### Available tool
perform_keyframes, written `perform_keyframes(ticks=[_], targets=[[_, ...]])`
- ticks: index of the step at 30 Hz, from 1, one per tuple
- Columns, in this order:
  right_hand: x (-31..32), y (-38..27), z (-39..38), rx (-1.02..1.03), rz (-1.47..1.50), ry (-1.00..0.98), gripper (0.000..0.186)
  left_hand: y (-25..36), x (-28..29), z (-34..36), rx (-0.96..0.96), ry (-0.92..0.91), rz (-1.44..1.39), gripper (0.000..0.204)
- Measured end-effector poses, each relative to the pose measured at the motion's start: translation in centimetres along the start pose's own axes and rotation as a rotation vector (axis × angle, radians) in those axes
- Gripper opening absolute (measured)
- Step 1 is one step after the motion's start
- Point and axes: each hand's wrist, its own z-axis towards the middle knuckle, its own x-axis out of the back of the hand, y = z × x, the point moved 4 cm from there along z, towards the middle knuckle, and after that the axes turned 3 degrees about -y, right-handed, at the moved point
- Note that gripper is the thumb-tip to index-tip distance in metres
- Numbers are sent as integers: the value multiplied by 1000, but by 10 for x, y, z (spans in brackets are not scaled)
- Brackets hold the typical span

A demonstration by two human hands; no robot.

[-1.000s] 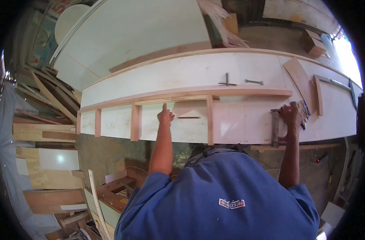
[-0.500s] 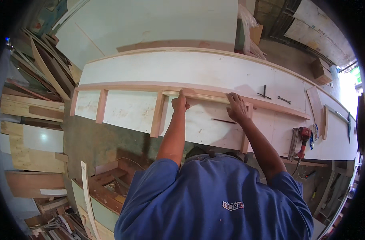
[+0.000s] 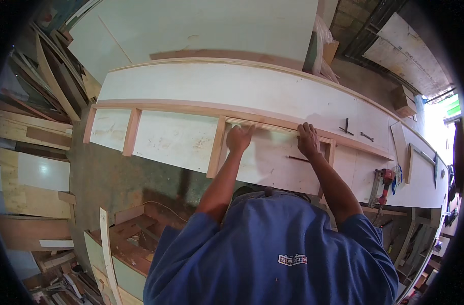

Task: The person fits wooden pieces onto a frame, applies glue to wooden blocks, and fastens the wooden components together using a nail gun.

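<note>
A long timber frame point(image 3: 176, 107) lies on the white bench top point(image 3: 155, 84), with several short crosspieces point(image 3: 132, 131) set off its long rail. Against the rail, between two crosspieces, is a thin plywood strip point(image 3: 276, 128). My left hand point(image 3: 239, 139) is closed at the strip's left part, its thumb stretched along it and its other fingers curled. Towards the strip's right end, my right hand point(image 3: 308, 142) grips it with bent fingers over the top edge. A pencil point(image 3: 296, 158) lies on the bench just below my right hand.
Right of the frame lie a red nail gun point(image 3: 384, 185), a spanner point(image 3: 366, 136), a dark T-shaped metal tool point(image 3: 347, 127) and a square point(image 3: 423, 154). Wood offcuts point(image 3: 41, 175) are stacked at left. A large pale panel point(image 3: 206, 30) stands beyond the bench.
The view has shifted slightly, and the frame's middle sits further right in it. My left thumb has swung from upright to along the strip. My right fingers have curled more over its edge.
</note>
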Motion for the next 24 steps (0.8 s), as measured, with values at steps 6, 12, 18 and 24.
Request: perform_keyframes(ticks=[6, 12, 18, 24], targets=[[5, 28, -1, -63, 24, -120, 34, -36, 57, -91, -135, 331, 348, 63], [3, 22, 19, -41, 83, -256, 34, -74, 59, -94, -111, 274, 272, 49], [14, 21, 15, 47, 194, -315, 39, -73, 58, -95, -142, 318, 253, 46], [94, -2, -11, -14, 228, -394, 41, -86, 48, -85, -132, 254, 300, 44]])
